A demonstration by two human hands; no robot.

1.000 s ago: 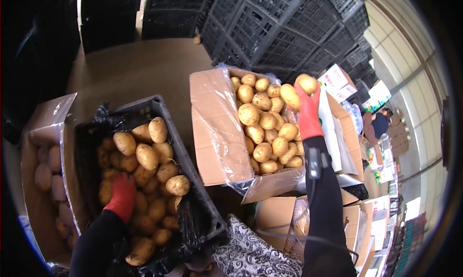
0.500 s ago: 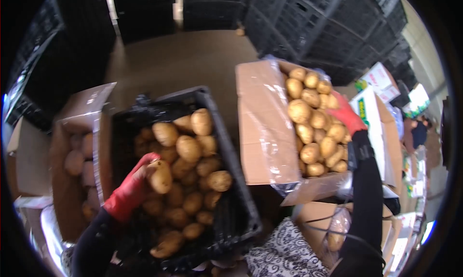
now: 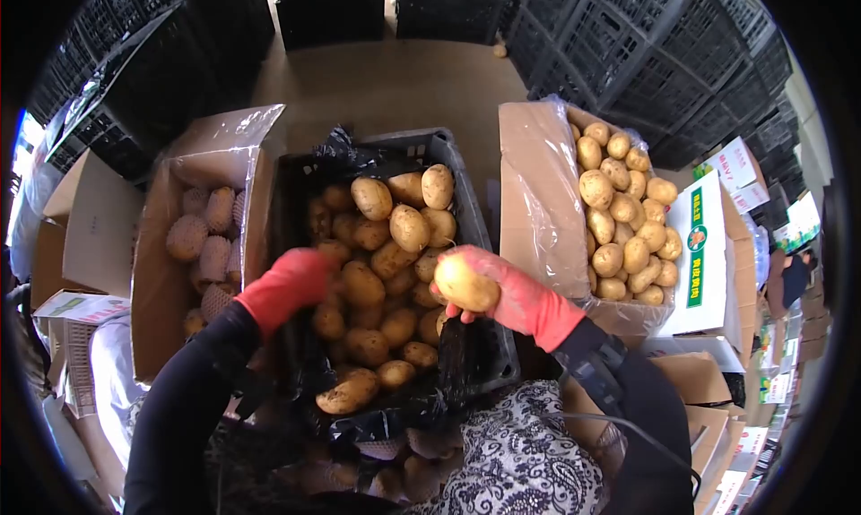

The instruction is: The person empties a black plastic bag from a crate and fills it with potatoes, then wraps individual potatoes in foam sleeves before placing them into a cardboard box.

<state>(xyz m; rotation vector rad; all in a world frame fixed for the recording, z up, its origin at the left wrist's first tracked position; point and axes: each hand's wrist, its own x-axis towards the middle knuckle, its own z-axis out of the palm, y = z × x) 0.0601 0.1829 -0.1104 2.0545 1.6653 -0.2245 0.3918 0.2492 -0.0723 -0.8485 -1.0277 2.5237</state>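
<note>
**Potato held over black crate, both hands gloved red**

Right hand point(image 3: 516, 295): red glove, fingers curled around one potato point(image 3: 466, 283), gripped from the right side and underneath. Held above the right edge of the black crate point(image 3: 466, 170), just over the heap inside. Black sleeve behind the glove, with a dark strap and a cable at the wrist.

Left hand point(image 3: 291, 282): red glove, back of hand toward the camera, lowered onto the left part of the heap. Fingers bent down among the potatoes; grip not visible, so cannot tell whether anything is held.

Crate contents: loose potatoes point(image 3: 395, 237) piled high at the far end, thinner toward the near edge. Black plastic liner point(image 3: 336, 147) bunched along the far left rim.

Left of crate, touching it: open cardboard box point(image 3: 157, 291) with clear film over one flap, holding potatoes in foam net sleeves point(image 3: 204, 242).

Right of crate, just beside it: second cardboard box point(image 3: 529, 192), film-lined, filled with bare potatoes point(image 3: 623, 219). White carton with green print point(image 3: 704, 246) standing against its right side.

Near edge: patterned black-and-white fabric point(image 3: 511, 457) below the crate.

Far side: stacked black plastic crates point(image 3: 646, 58) along the back and right; bare brown floor point(image 3: 386, 85) between them and the boxes.
</note>
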